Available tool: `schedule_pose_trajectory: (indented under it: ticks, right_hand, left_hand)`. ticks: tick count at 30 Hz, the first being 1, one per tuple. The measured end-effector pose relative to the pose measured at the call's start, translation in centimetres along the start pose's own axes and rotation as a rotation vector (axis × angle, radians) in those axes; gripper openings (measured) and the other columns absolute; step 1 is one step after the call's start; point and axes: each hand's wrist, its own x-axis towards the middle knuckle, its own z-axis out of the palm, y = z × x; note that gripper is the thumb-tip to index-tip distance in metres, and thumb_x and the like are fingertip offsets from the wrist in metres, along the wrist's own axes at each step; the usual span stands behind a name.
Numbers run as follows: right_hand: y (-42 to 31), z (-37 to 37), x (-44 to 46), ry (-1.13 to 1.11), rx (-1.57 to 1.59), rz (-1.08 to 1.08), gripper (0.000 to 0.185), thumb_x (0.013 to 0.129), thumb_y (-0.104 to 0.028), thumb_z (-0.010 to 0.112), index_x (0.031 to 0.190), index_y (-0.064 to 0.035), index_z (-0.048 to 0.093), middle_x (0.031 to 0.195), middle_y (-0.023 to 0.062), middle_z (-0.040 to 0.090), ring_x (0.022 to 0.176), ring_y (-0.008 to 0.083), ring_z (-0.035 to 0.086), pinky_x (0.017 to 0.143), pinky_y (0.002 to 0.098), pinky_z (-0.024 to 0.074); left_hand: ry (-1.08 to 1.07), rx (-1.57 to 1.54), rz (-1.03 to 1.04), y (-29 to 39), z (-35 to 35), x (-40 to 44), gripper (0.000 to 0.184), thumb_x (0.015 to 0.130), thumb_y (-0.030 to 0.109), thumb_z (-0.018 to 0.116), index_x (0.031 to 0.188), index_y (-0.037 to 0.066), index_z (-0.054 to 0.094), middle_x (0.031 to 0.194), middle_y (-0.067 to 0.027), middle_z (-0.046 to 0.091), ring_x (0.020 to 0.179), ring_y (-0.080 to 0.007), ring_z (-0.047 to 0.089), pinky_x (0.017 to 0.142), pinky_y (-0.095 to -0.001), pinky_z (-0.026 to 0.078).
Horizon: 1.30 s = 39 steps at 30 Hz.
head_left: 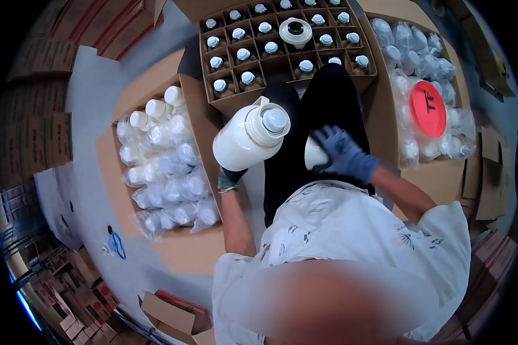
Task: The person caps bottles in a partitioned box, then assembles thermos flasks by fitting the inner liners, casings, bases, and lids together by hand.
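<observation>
My left hand (pixel 231 177), in a dark glove, is under a large white thermos jug (pixel 244 138), which leans with its light-coloured top toward the upper right. My right hand (pixel 344 154), in a blue-grey glove, has its fingers round a white cup (pixel 315 153) above my lap. In front of my knees is a divided carton (pixel 293 63) holding rows of bottles with pale caps. A white ring-shaped part with a black centre (pixel 295 33) rests on top of those bottles.
At left, an open carton (pixel 190 121) holds plastic-wrapped white items (pixel 167 144). Another open carton (pixel 380 115) at right holds wrapped items and a red dish (pixel 427 109) with small dark pieces. Stacked boxes (pixel 34 138) stand far left. A smaller open box (pixel 167 313) lies lower left.
</observation>
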Motion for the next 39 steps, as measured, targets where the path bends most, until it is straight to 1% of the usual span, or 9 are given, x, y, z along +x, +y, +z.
schedule_pose_trajectory:
  ticks: [6, 9, 11, 16, 21, 27, 31, 35, 39]
  right_hand:
    - [-1.3, -8.7, 2.7, 0.470, 0.102, -0.636, 0.064, 0.074, -0.032, 0.071, 0.132, -0.0169, 0.048, 0.128, 0.0158, 0.048, 0.116, 0.0352, 0.048, 0.096, 0.0437, 0.0417]
    - [2.0, -5.3, 5.3, -0.130, 1.610, 0.080, 0.055, 0.084, -0.041, 0.064, 0.127, -0.0102, 0.050, 0.105, 0.0095, 0.062, 0.090, 0.0201, 0.063, 0.078, 0.0332, 0.0531]
    - [3.1, -6.3, 3.6, -0.317, 1.564, 0.013, 0.066, 0.079, -0.034, 0.071, 0.132, -0.0063, 0.043, 0.110, 0.0082, 0.060, 0.095, 0.0181, 0.061, 0.081, 0.0360, 0.0525]
    - [0.2, -6.8, 2.4, 0.601, 0.488, -0.413, 0.071, 0.073, -0.025, 0.077, 0.133, -0.0075, 0.042, 0.114, 0.0075, 0.054, 0.104, 0.0185, 0.054, 0.091, 0.0376, 0.0465]
    - [3.7, -4.1, 0.9, 0.115, 1.068, -0.002, 0.038, 0.085, -0.025, 0.065, 0.115, -0.0041, 0.054, 0.110, 0.0071, 0.055, 0.105, 0.0181, 0.053, 0.093, 0.0310, 0.0427]
    - [8.8, -10.9, 7.8, -0.075, 0.820, 0.261, 0.036, 0.086, -0.035, 0.065, 0.109, -0.0080, 0.064, 0.090, 0.0132, 0.066, 0.093, 0.0203, 0.062, 0.083, 0.0352, 0.0491]
    - [19.0, -7.6, 23.3, 0.481, 0.161, 0.002, 0.049, 0.083, -0.034, 0.064, 0.127, -0.0180, 0.052, 0.116, 0.0224, 0.055, 0.106, 0.0335, 0.055, 0.095, 0.0416, 0.0432]
    - [22.5, -6.3, 34.4, 0.436, -0.100, 0.043, 0.064, 0.078, -0.025, 0.063, 0.137, -0.0263, 0.040, 0.145, 0.0205, 0.030, 0.126, 0.0411, 0.039, 0.105, 0.0444, 0.0347]
    - [25.4, -6.0, 38.5, 0.224, -0.251, -0.001, 0.051, 0.081, -0.017, 0.058, 0.130, -0.0228, 0.048, 0.131, 0.0182, 0.042, 0.118, 0.0386, 0.046, 0.101, 0.0454, 0.0386]
  left_hand:
    - [0.042, -0.057, -0.055, -0.1, -1.7, 1.8, 0.054, 0.079, 0.020, 0.069, 0.128, 0.011, 0.051, 0.127, -0.0106, 0.055, 0.122, -0.0261, 0.047, 0.105, -0.0390, 0.036]
    - [0.063, -0.088, -0.089, 0.1, -2.1, 1.8, 0.053, 0.080, 0.020, 0.068, 0.129, 0.010, 0.050, 0.127, -0.0112, 0.054, 0.122, -0.0258, 0.048, 0.104, -0.0387, 0.036]
    - [0.077, -0.103, -0.115, 0.3, -2.4, 1.6, 0.052, 0.081, 0.021, 0.068, 0.129, 0.009, 0.050, 0.127, -0.0116, 0.054, 0.122, -0.0256, 0.048, 0.104, -0.0385, 0.037]
    - [0.113, -0.149, -0.181, 0.3, -3.3, 1.6, 0.051, 0.083, 0.021, 0.066, 0.129, 0.008, 0.049, 0.127, -0.0127, 0.054, 0.121, -0.0252, 0.048, 0.104, -0.0381, 0.038]
    - [-0.201, -0.539, -0.177, 3.7, -14.4, 10.4, 0.039, 0.090, 0.019, 0.056, 0.125, 0.003, 0.051, 0.119, -0.0137, 0.058, 0.105, -0.0201, 0.057, 0.089, -0.0341, 0.047]
    - [-0.817, 0.256, -0.049, 20.6, -12.5, 26.4, 0.049, 0.080, 0.046, 0.059, 0.086, -0.002, 0.067, 0.082, -0.0214, 0.065, 0.077, -0.0354, 0.064, 0.074, -0.0446, 0.049]
    - [-0.804, 0.203, 0.015, 21.7, -9.1, 25.9, 0.052, 0.077, 0.053, 0.061, 0.081, 0.002, 0.070, 0.081, -0.0188, 0.067, 0.080, -0.0330, 0.065, 0.075, -0.0408, 0.050]
    - [-0.450, 0.128, 0.017, 20.3, -9.7, 22.7, 0.054, 0.073, 0.060, 0.062, 0.078, 0.007, 0.067, 0.077, -0.0147, 0.066, 0.080, -0.0310, 0.065, 0.072, -0.0411, 0.050]
    - [-0.620, 0.223, -0.285, 22.0, -12.0, 24.5, 0.059, 0.078, 0.060, 0.058, 0.101, 0.006, 0.063, 0.091, -0.0111, 0.066, 0.080, -0.0236, 0.065, 0.070, -0.0320, 0.051]
